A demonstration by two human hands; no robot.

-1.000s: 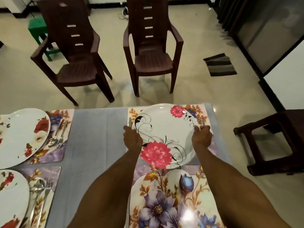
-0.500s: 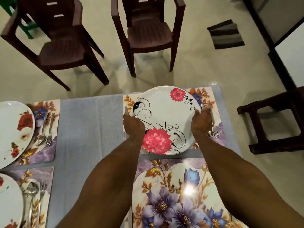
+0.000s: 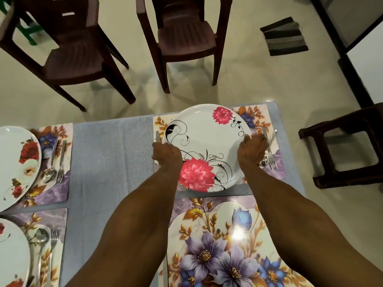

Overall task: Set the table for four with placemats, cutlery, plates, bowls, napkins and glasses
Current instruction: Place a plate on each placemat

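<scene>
A white plate with pink flowers (image 3: 207,141) sits over the far right floral placemat (image 3: 257,114). My left hand (image 3: 166,155) grips its left rim and my right hand (image 3: 251,151) grips its right rim. A knife (image 3: 158,135) lies on the mat left of the plate; a spoon and fork (image 3: 269,156) lie to its right, partly hidden by my right hand. The near right placemat (image 3: 217,241) carries no plate. At the left, two placemats hold white plates with red flowers (image 3: 14,162), each with a spoon and fork (image 3: 55,164) beside it.
A grey cloth (image 3: 112,162) covers the table. Two dark brown chairs (image 3: 182,36) stand beyond the far edge. A dark stool (image 3: 348,146) stands close to the table's right side. A striped floor mat (image 3: 284,36) lies at the back right.
Both hands have lowered the pink-flowered plate toward the far right placemat, and my view has tilted further down. The cutlery to the right of the plate has come into view.
</scene>
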